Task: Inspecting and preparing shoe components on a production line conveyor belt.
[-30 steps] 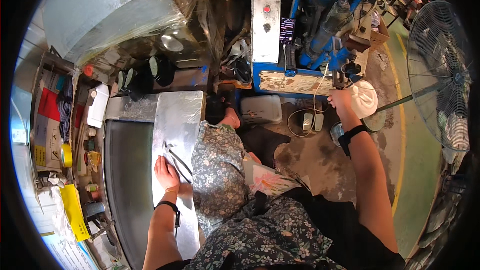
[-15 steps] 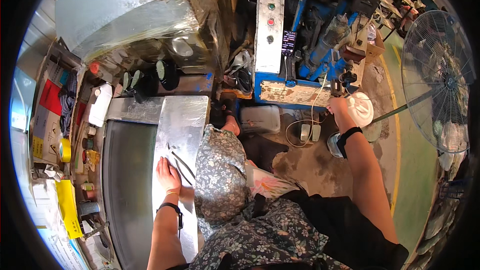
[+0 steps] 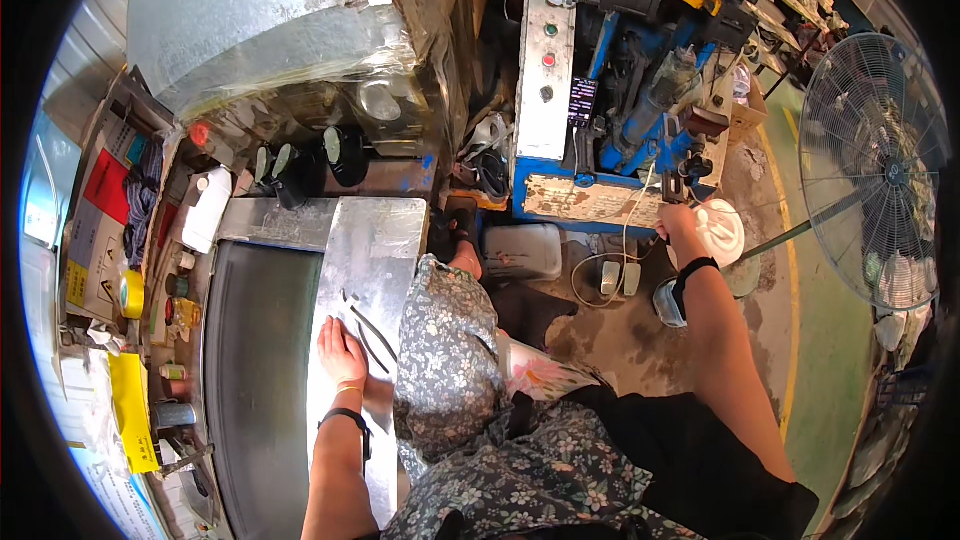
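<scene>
Head view: the left hand (image 3: 342, 352) is resting flat and unclenched beside thin metal rods (image 3: 365, 328) near the right edge of the metal table (image 3: 375, 240), while the right hand (image 3: 678, 223) is grasping a machine lever (image 3: 668, 185). Because the reach is wide, the rods are risking a slide off that edge if nudged.

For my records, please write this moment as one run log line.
left hand: flat on metal sheet, beside thin rods | right hand: on dark handle of blue machine | posture: seated
</scene>
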The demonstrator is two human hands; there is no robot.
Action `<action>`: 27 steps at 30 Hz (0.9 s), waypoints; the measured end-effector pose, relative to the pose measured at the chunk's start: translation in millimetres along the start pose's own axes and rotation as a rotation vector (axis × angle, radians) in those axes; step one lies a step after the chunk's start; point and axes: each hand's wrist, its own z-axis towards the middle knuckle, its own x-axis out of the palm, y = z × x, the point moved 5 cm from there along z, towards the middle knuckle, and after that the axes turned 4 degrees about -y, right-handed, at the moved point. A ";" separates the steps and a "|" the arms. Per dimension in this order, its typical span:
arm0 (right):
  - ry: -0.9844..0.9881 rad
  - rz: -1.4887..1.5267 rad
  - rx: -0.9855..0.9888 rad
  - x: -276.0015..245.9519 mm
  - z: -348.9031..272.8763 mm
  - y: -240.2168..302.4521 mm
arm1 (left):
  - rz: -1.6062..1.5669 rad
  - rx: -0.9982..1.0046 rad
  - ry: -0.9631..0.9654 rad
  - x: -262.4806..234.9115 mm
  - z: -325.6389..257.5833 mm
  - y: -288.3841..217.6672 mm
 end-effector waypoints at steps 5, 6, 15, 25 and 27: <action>-0.010 -0.117 -0.040 -0.2 5.6 1.6 | -0.010 -0.004 0.005 0.5 0.4 1.4; -0.016 -0.104 -0.032 0.0 6.5 1.3 | -0.008 -0.001 0.001 0.4 0.1 1.3; -0.061 -0.124 0.018 -2.7 6.2 2.0 | -0.020 -0.022 0.003 -0.4 0.3 -0.1; -0.008 0.065 0.009 0.5 4.9 0.4 | -0.003 -0.047 0.034 1.2 -0.6 2.8; 0.009 0.042 0.005 -0.2 1.6 2.2 | -0.012 -0.030 0.011 -0.7 0.0 0.9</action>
